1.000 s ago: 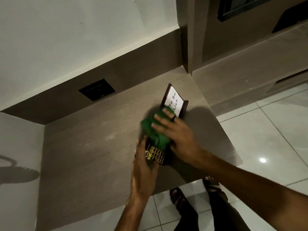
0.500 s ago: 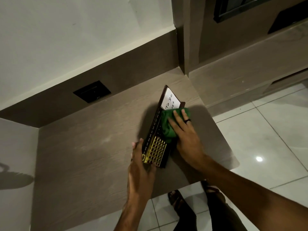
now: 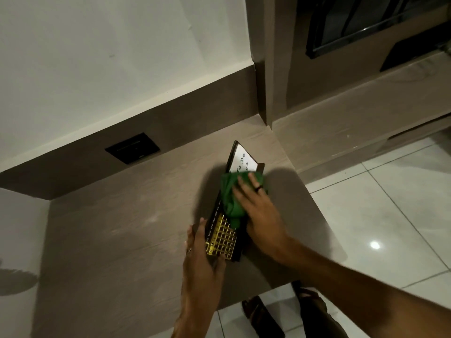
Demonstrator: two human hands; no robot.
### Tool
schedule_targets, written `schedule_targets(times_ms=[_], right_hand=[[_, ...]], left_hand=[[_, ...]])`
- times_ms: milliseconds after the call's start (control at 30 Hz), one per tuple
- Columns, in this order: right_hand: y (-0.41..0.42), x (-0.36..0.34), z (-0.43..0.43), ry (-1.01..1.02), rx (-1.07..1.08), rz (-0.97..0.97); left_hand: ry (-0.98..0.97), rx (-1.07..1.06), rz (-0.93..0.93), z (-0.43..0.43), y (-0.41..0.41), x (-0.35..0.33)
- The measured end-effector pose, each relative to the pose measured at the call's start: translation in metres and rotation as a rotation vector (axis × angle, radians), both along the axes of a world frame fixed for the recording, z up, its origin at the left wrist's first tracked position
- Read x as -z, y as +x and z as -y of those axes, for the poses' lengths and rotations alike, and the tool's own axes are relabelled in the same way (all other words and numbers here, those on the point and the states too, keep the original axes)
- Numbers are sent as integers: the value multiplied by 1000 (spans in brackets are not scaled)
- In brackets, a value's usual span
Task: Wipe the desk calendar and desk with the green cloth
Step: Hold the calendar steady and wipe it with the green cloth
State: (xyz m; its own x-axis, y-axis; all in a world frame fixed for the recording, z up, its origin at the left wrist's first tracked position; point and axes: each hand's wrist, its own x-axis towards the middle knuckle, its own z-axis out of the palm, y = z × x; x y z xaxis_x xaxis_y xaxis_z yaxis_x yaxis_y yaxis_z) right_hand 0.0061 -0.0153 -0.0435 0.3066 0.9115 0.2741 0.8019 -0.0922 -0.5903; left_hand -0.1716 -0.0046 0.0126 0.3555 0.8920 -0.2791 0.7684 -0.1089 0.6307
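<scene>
Wood-grain desk (image 3: 117, 235) built against a wall, carrying a dark desk calendar (image 3: 223, 236) near its far right corner, gripped at the near end by the left hand (image 3: 202, 259); beyond that grip, green cloth (image 3: 230, 193) pressed flat under the right hand (image 3: 262, 213)

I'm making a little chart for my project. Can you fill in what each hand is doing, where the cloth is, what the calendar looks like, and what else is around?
Left hand: left hand steadies the near end of the desk calendar
Right hand: right hand presses the green cloth flat onto the calendar
Cloth: bunched, on the calendar's middle
Calendar: dark, gold grid, white To Do note at far end
Desk: wood-grain desk, calendar near its right edge
Wall: black socket plate
Floor: white tiles
</scene>
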Motion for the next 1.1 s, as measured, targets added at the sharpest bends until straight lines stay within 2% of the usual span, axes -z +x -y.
schedule_targets(times_ms=[100,267,367,400,467,600,733,800,900,1000,1100], right_hand=[[6,-3,-1,79,-197,126],[70,-31,-66,17,118,16],[81,-22,-80,-136,256,-178],[75,-17,-75,-149,296,-184],[57,-4,-51,-152,309,-63],[18,16,2,-152,184,96],[-37,25,56,-181,-112,176],[-30,23,62,-158,-201,205],[21,12,31,-135,1,138],[77,1,-23,-225,261,53],[83,-3,-48,-247,394,-31]], left_hand=[[14,2,-18,0,-1,3],[11,9,-16,1,-1,3],[0,-1,-29,0,1,2],[-4,-8,-36,0,2,2],[-4,-21,-49,-1,2,2],[11,-18,-40,1,1,4],[4,-10,-4,0,0,7],[4,-4,-10,0,0,5],[31,10,-36,-1,1,5],[39,18,-42,-1,3,4],[34,8,-64,-2,4,3]])
